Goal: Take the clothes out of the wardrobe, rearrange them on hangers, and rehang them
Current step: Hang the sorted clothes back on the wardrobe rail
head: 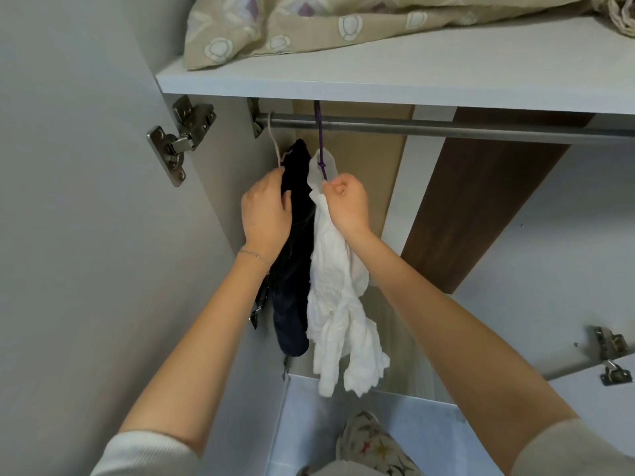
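Note:
Two garments hang from the metal rail (446, 128) at the wardrobe's left end. A dark navy garment (295, 255) hangs on a white hanger (274, 140), and my left hand (266, 214) grips its top near the hanger's neck. Right beside it, a crumpled white garment (340, 314) hangs on a purple hanger (320, 139). My right hand (347, 206) is curled round the white garment's collar just under the purple hook. The hangers' arms are hidden inside the clothes.
A shelf (395, 80) above the rail carries beige patterned bedding (309, 25). The open left door (86, 201) with its hinge (182, 139) stands close by my left arm. The rail is bare to the right. A patterned slipper (371, 444) shows on the blue floor below.

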`<control>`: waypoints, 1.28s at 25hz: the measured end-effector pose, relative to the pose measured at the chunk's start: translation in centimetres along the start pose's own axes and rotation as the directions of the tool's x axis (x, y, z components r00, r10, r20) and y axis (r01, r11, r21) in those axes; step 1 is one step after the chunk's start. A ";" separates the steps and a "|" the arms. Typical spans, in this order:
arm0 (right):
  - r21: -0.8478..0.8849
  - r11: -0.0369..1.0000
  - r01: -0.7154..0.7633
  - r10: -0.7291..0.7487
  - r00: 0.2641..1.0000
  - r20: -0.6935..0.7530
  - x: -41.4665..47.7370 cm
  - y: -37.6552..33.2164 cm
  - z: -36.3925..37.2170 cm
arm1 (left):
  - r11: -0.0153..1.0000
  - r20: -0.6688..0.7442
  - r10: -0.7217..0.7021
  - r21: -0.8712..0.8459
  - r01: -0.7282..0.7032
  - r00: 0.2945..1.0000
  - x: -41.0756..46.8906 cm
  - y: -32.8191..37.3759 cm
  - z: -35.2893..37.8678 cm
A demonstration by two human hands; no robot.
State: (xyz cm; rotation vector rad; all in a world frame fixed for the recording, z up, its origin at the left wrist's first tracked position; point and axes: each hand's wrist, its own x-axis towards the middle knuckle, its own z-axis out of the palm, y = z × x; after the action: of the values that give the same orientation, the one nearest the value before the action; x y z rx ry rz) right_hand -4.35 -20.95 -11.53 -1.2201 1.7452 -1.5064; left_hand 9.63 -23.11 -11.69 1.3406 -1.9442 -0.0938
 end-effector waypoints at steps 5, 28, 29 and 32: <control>-0.090 0.993 0.076 -0.074 0.997 0.030 2.3 -0.4 3.0 | 0.996 -0.016 0.036 0.088 -0.034 0.999 -0.9 -1.3 -1.0; 0.097 0.993 0.063 -0.056 0.996 -0.071 2.4 0.8 6.5 | 0.992 -0.011 0.034 0.120 -0.033 0.999 -4.0 -3.3 0.0; 0.091 0.995 0.042 -0.038 0.998 -0.053 3.0 0.5 6.3 | 0.994 -0.016 0.038 0.104 -0.036 0.999 -4.0 -3.4 -0.1; 0.002 1.000 -0.024 0.024 0.999 0.033 4.8 0.2 6.2 | 0.997 -0.032 0.050 0.054 -0.048 0.998 -4.0 -3.4 -0.6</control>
State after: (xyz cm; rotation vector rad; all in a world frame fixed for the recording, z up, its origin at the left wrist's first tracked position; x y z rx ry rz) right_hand -1.39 -28.16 -12.43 -1.2123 1.7304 -1.4656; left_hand 13.25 -21.10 -14.98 1.3194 -1.9625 0.0039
